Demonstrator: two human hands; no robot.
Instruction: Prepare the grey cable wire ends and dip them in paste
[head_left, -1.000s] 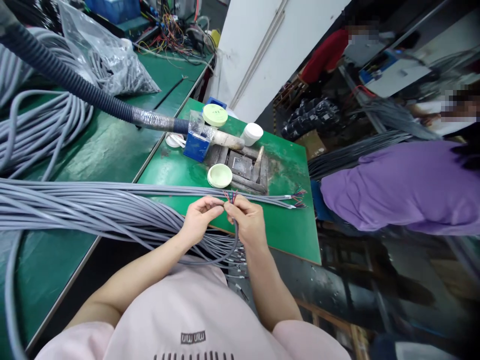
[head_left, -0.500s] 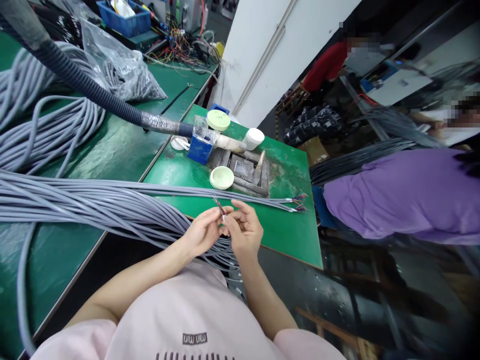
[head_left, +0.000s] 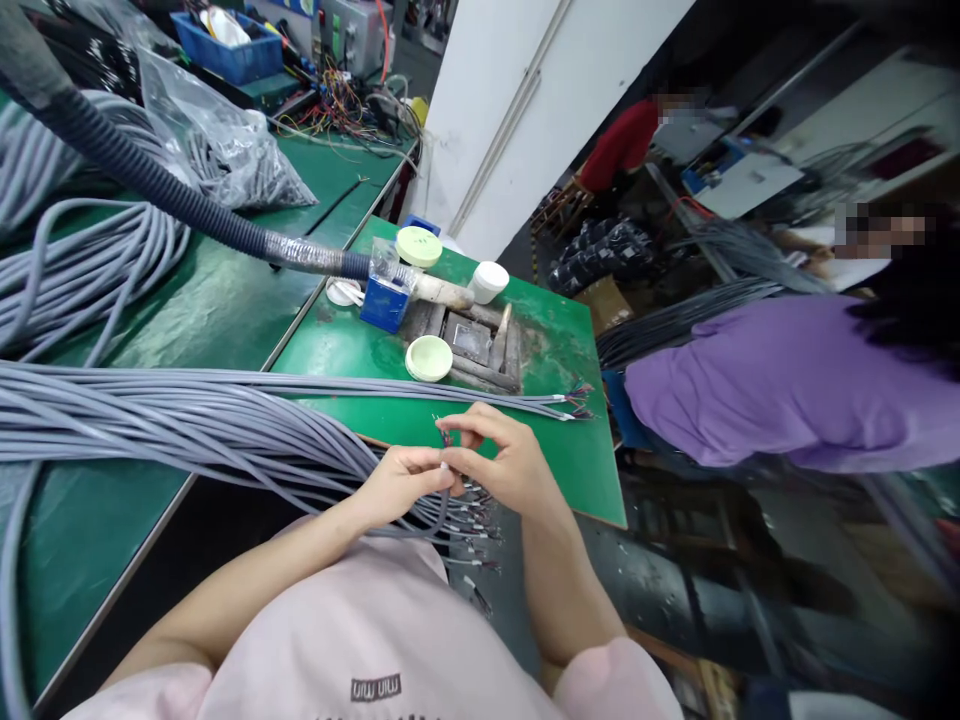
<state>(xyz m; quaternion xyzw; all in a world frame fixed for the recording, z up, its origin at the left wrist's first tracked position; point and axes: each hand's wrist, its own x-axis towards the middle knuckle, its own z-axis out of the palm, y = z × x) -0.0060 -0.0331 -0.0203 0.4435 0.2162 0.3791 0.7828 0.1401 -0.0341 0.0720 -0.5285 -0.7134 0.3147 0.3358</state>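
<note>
Left hand [head_left: 405,485] mostly closed, palm up, fingers curled around a single grey multi-core cable [head_left: 442,510] just below its stripped end. Right hand [head_left: 502,465] half open above it, forefinger arched over and thumb low, both close around the thin coloured wires [head_left: 444,434] fanning from the cable tip; whether those fingers actually pinch the wires, impossible to tell at this size.

Both hands over the near edge of a green-topped workbench [head_left: 555,480], in front of the person's pale pink shirt [head_left: 375,630]. Cable end up between the fingers, its length looping down and back under the wrists into a large bundle of grey cables [head_left: 187,420] lying across the bench and the neighbouring green table [head_left: 135,540]. Many stripped cable ends [head_left: 472,520] hanging just past the bench edge, below the hands. More cable ends with coloured wires [head_left: 577,402] stretched out on the bench, well beyond the right hand.

Farther up the bench, a pale green lid [head_left: 429,358], a blue box [head_left: 384,305] and a white lidded tub [head_left: 489,282]. To the right, off the bench, a co-worker's purple shirt [head_left: 780,385].
</note>
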